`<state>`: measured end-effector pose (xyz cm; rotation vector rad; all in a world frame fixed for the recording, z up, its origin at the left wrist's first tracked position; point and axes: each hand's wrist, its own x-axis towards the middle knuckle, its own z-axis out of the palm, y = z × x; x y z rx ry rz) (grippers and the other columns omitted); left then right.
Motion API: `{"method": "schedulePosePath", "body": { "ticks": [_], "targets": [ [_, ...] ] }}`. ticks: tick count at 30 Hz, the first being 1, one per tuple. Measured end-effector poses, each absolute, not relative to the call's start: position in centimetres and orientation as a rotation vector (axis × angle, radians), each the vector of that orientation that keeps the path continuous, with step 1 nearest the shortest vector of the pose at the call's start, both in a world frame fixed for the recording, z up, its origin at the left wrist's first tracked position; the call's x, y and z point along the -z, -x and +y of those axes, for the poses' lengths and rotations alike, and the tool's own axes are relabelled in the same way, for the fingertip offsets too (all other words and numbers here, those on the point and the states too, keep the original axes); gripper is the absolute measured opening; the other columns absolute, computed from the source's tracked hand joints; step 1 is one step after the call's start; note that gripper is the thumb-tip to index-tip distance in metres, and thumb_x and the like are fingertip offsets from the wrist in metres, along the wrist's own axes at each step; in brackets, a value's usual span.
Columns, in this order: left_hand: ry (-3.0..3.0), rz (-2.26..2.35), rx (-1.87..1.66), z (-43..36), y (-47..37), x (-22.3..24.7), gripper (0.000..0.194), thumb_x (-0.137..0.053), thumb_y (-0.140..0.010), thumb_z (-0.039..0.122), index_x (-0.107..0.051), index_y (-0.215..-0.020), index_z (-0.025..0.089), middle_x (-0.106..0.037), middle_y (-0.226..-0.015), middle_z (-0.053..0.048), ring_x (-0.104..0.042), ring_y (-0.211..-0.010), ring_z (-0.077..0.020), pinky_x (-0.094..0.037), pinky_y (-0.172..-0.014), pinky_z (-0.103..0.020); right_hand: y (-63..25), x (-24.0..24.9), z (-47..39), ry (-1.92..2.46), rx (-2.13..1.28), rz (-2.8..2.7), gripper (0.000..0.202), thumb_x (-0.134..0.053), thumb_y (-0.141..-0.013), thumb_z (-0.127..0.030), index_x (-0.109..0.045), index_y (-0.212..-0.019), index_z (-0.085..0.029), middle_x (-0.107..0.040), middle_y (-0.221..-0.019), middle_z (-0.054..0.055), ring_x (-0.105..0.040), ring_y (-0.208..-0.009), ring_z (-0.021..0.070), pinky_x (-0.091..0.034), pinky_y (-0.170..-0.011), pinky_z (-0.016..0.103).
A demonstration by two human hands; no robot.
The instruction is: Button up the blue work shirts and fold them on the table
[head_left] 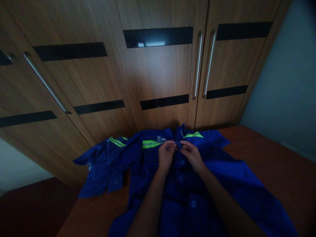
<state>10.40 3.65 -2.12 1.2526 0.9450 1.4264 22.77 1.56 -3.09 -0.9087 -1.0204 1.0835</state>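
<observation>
A blue jacket [153,168] with yellow-green reflective stripes and white chest lettering lies spread out, its collar toward the wardrobe. My left hand [167,152] pinches the front edge of the jacket near the lettering. Close beside it on the right, my right hand [190,153] has its fingertips pinched on the same front placket. The small piece between the fingertips is too dim to make out clearly. Several round buttons run down the front below my hands, one of them a pale blue button [193,203]. Both forearms lie over the lower part of the jacket.
Another blue garment part [98,174] with a button and a stripe lies at the left. Under the cloth is a reddish-brown wooden surface [266,164]. A wooden wardrobe [160,72] with metal handles stands behind, and a pale wall [286,92] rises at the right.
</observation>
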Motion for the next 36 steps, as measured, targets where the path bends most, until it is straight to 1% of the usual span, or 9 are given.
{"method": "schedulePosePath", "body": {
  "ticks": [5, 9, 13, 18, 21, 24, 29, 32, 36],
  "targets": [
    [-1.274, 0.938, -1.441, 3.62, -10.35, 2.38, 0.015, -0.07, -0.07, 0.027, -0.065, -0.081, 0.017, -0.069, -0.072, -0.001, -0.065, -0.066, -0.014, -0.05, -0.065, -0.025, -22.71, 2.99, 1.48, 0.916, -1.116, -1.014, 0.037, -0.072, -0.059, -0.028, -0.063, -0.094, -0.02, -0.043, -0.054, -0.01, -0.037, -0.048, 0.0072, -0.028, -0.048, 0.021],
    [-1.3, 0.939, -1.448, 3.59, -10.4, 2.55, 0.013, -0.069, -0.071, 0.025, -0.066, -0.082, 0.017, -0.069, -0.074, -0.001, -0.065, -0.067, -0.014, -0.051, -0.067, -0.025, -22.77, 2.89, 1.45, 0.911, -1.11, -1.036, 0.036, -0.071, -0.059, -0.027, -0.061, -0.093, -0.02, -0.04, -0.052, -0.011, -0.035, -0.047, 0.0066, -0.028, -0.047, 0.021],
    [-1.343, 0.944, -1.444, 3.58, -10.38, 2.67, 0.011, -0.067, -0.073, 0.023, -0.066, -0.082, 0.018, -0.069, -0.075, -0.002, -0.065, -0.068, -0.0146, -0.05, -0.068, -0.026, -22.85, 2.82, 1.37, 0.915, -1.143, -1.067, 0.038, -0.069, -0.062, -0.026, -0.058, -0.098, -0.02, -0.04, -0.053, -0.011, -0.034, -0.046, 0.0063, -0.026, -0.046, 0.02],
    [-1.408, 0.959, -1.418, 3.41, -10.35, 2.48, 0.011, -0.067, -0.072, 0.021, -0.071, -0.082, 0.019, -0.071, -0.08, -0.003, -0.064, -0.076, -0.017, -0.047, -0.072, -0.026, -22.61, 3.11, 1.37, 0.913, -1.067, -1.231, 0.041, -0.064, -0.066, -0.021, -0.055, -0.106, -0.022, -0.041, -0.052, -0.012, -0.037, -0.046, 0.0079, -0.029, -0.048, 0.021],
    [-1.399, 0.97, -1.408, 3.12, -10.43, 2.2, 0.01, -0.068, -0.071, 0.023, -0.072, -0.079, 0.02, -0.071, -0.08, -0.003, -0.063, -0.078, -0.0177, -0.046, -0.074, -0.026, -22.45, 3.24, 1.23, 0.997, -0.928, -1.396, 0.047, -0.059, -0.067, -0.017, -0.054, -0.113, -0.024, -0.046, -0.053, -0.011, -0.044, -0.048, 0.0101, -0.035, -0.051, 0.023],
    [-1.32, 0.984, -1.409, 2.93, -10.54, 2.16, 0.011, -0.069, -0.071, 0.029, -0.07, -0.075, 0.018, -0.067, -0.071, -0.001, -0.061, -0.07, -0.0158, -0.045, -0.068, -0.025, -22.36, 3.26, 0.97, 1.071, -0.783, -1.553, 0.054, -0.057, -0.068, -0.013, -0.052, -0.12, -0.024, -0.05, -0.056, -0.009, -0.049, -0.051, 0.0117, -0.038, -0.053, 0.024],
    [-1.083, 1.011, -1.44, 3.16, -10.59, 2.68, 0.021, -0.071, -0.069, 0.035, -0.066, -0.076, 0.016, -0.063, -0.064, 0.002, -0.056, -0.057, -0.0106, -0.043, -0.058, -0.022, -22.22, 3.4, 0.78, 1.069, -0.684, -1.658, 0.064, -0.054, -0.063, -0.006, -0.051, -0.123, -0.026, -0.048, -0.053, -0.011, -0.048, -0.049, 0.011, -0.038, -0.053, 0.023],
    [-1.008, 0.997, -1.422, 3.34, -10.55, 2.83, 0.026, -0.075, -0.065, 0.036, -0.066, -0.078, 0.015, -0.062, -0.062, 0.002, -0.055, -0.053, -0.009, -0.042, -0.055, -0.021, -22.2, 3.47, 0.84, 1.051, -0.714, -1.639, 0.064, -0.054, -0.064, -0.007, -0.05, -0.125, -0.027, -0.049, -0.053, -0.011, -0.049, -0.049, 0.0111, -0.039, -0.054, 0.023],
    [-0.97, 0.997, -1.43, 3.4, -10.52, 2.82, 0.027, -0.077, -0.063, 0.035, -0.068, -0.079, 0.014, -0.062, -0.062, 0.002, -0.054, -0.052, -0.008, -0.042, -0.053, -0.02, -22.3, 3.48, 0.87, 1.052, -0.715, -1.656, 0.065, -0.057, -0.068, -0.01, -0.048, -0.13, -0.025, -0.052, -0.056, -0.009, -0.051, -0.052, 0.0115, -0.041, -0.057, 0.024]
  ]
}}
